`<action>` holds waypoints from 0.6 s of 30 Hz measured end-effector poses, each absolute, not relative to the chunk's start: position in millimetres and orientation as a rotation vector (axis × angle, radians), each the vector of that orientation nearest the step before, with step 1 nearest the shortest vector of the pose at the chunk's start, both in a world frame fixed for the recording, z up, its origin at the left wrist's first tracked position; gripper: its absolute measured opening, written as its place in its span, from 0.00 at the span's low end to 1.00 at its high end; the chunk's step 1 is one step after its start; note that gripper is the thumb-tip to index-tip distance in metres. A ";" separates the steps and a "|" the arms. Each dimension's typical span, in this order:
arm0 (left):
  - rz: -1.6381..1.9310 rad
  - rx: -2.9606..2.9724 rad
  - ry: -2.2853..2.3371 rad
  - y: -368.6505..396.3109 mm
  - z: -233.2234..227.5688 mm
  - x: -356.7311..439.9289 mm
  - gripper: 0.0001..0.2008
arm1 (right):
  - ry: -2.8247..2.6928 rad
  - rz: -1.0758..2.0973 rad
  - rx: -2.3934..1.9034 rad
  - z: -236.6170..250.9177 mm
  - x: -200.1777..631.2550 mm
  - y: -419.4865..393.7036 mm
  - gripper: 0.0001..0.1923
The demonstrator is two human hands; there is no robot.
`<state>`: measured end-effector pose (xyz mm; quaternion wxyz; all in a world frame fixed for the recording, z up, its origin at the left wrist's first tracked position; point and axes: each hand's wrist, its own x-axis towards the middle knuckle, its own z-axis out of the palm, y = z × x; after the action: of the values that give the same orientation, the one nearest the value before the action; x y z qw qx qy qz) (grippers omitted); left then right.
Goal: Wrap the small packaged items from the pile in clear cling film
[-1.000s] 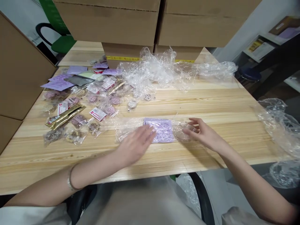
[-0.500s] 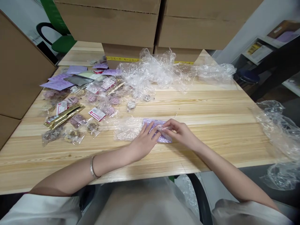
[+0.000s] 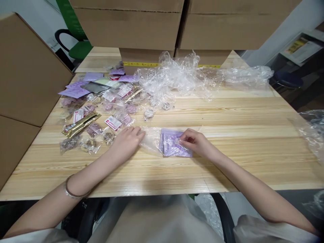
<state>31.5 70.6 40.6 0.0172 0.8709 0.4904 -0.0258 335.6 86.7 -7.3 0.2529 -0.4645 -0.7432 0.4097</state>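
Now we rest our left hand (image 3: pixel 128 139) flat, fingers spread, on the left end of the clear crinkled plastic sleeve (image 3: pixel 152 140) on the pale wooden surface (image 3: pixel 240 135). Our right hand (image 3: pixel 194 141) pinches the right part of that sleeve, fingers closed on the film just over the flat lilac square card (image 3: pixel 173 145) lying inside it. Left of the lilac card, beyond our left hand, lies a scatter of small clear packets with purple and brown contents (image 3: pixel 101 111). Behind the card sits a heap of crumpled clear plastic wrap (image 3: pixel 182 76), with brown cardboard boxes (image 3: pixel 182 27) behind that.
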 end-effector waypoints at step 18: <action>0.700 2.854 0.765 44.8 -12.0 138.7 0.14 | -1.950 0.991 -1.237 -9.5 339.4 71.6 0.08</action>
<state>138.7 44.8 -12.0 0.0523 0.9386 0.2517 0.2302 339.4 71.6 -9.5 0.3091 -0.4680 -0.7381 0.3750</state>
